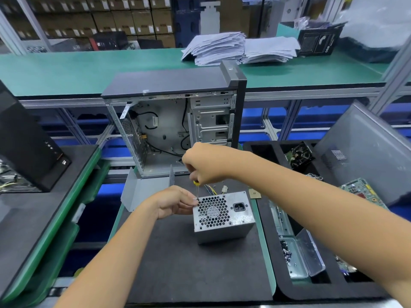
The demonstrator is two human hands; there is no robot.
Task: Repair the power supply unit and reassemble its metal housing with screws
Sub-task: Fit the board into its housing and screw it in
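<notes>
The grey metal power supply unit (224, 218) stands on the black mat (178, 263), its honeycomb fan grille and power socket facing up. My right hand (206, 163) grips a yellow-handled screwdriver (197, 188) held upright, its tip at the top-left corner of the grille. My left hand (178, 202) pinches at that same corner beside the screwdriver shaft; the screw itself is hidden. Coloured wires (211, 188) trail out behind the unit.
An open computer tower case (178, 121) stands behind the mat. A bent grey metal cover (142, 190) lies to its lower left. A black tray (273, 152) on the right holds a circuit board (360, 190), brackets and screws (287, 252). A grey side panel (367, 147) leans at right.
</notes>
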